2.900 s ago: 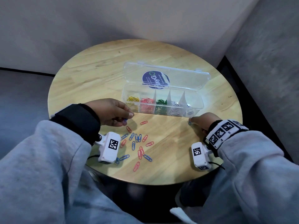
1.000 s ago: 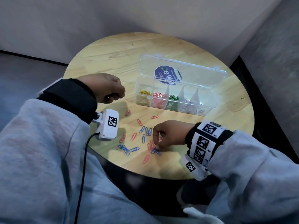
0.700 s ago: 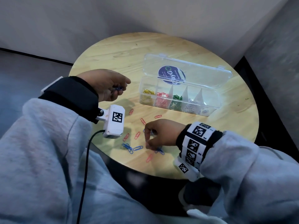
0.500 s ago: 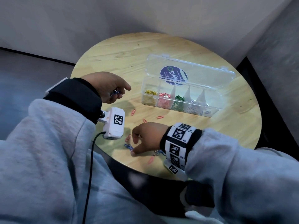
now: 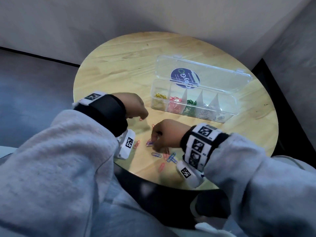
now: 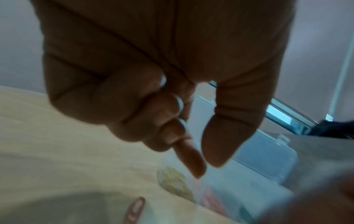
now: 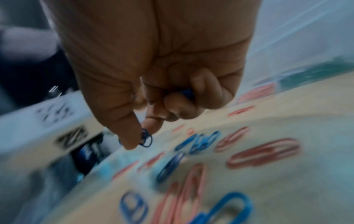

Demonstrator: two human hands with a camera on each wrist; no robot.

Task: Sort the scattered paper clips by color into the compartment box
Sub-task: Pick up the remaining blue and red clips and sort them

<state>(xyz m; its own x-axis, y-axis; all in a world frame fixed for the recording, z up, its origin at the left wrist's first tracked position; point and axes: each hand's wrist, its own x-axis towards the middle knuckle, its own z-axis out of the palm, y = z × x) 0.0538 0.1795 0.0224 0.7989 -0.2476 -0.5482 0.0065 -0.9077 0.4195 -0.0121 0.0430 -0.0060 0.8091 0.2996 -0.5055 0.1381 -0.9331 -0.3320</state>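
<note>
A: What is the right hand (image 5: pixel 165 134) doing at the lower middle of the head view?

B: It is hanging low over the scattered clips, pinching a blue paper clip (image 7: pixel 146 137) between thumb and forefinger. In the right wrist view the other fingers (image 7: pixel 180 104) are curling in, with something blue tucked under them, too blurred to name.

A: And the left hand (image 5: pixel 135 106)?

B: It is sitting left of centre, just left of the compartment box (image 5: pixel 195 103). In the left wrist view the three outer fingers are folding into the palm, while the forefinger and thumb (image 6: pixel 228 136) are pointing down with a narrow gap between them. I am seeing nothing in that gap. A red paper clip (image 5: pixel 141 119) is lying on the desk (image 5: pixel 119 69) right below its fingertips.

A: Where are the loose clips lying?

B: Red and blue paper clips (image 5: pixel 171 158) are lying mixed on the near part of the desk, around and below the right hand.

A: And the box?

B: It is standing open at the right of centre, its clear lid (image 5: pixel 213 76) lying back with a round blue label. Yellow, red, green and silver clips are filling separate compartments from left to right.
</note>
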